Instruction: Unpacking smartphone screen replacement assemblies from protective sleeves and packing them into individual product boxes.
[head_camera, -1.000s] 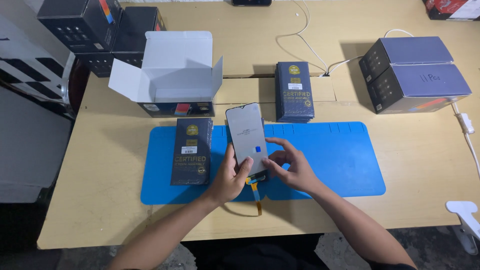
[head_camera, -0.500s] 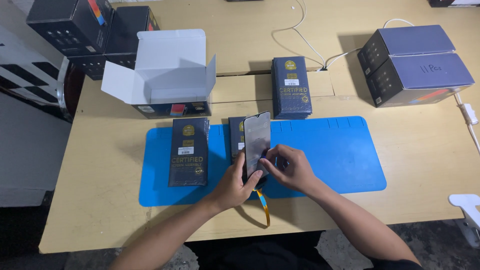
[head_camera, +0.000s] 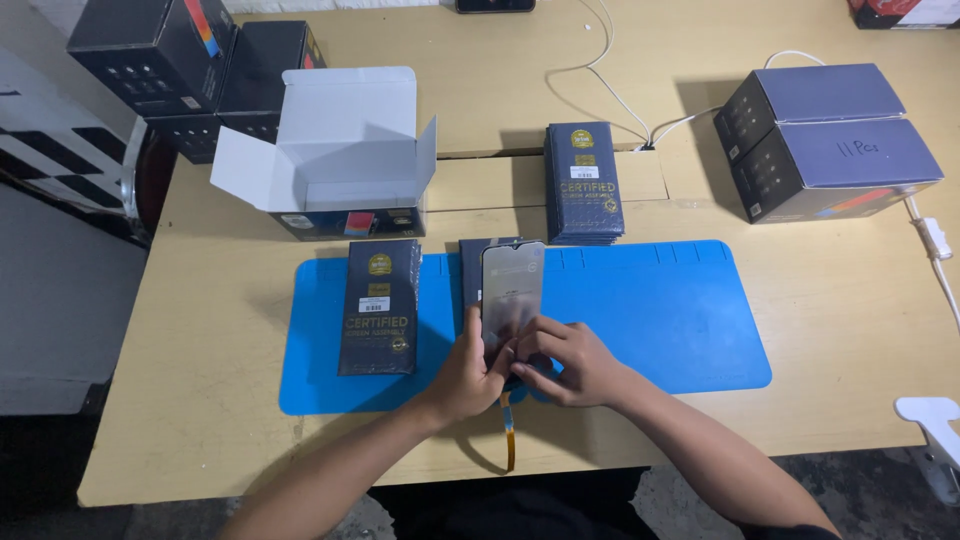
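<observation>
Phone screen panel (head_camera: 512, 290), a thin dark glass rectangle with a glossy face, stands nearly upright over the blue rubber work mat (head_camera: 680, 310), its lower edge gripped by both hands. The left hand (head_camera: 468, 370) is closed on the panel's lower left side, thumb laid along its edge, likely to steady it. The right hand (head_camera: 572, 362) is closed around the lower right corner, fingers curled at the bottom edge, where an orange flat ribbon cable (head_camera: 508, 435) hangs down and trails toward the near edge of the pale wooden bench (head_camera: 200, 400). Holding it by the edges seemingly keeps fingers off the glass face.

Just behind the panel, a dark flat sleeve (head_camera: 472, 268) lies on the mat, mostly hidden. Left of the panel, also on the mat, lies a flat black retail box with a gold emblem (head_camera: 379, 305). Beyond the panel, past the mat's far edge, a small stack of matching dark blue flat boxes (head_camera: 583, 182) lies on the bench. Far left of that stack stands an open carton with white flaps raised (head_camera: 335, 150), and behind it are dark cartons (head_camera: 190, 60). Far right of the panel, two grey-blue cartons (head_camera: 830, 140) are stacked, with white cables (head_camera: 620, 95) running near them.
</observation>
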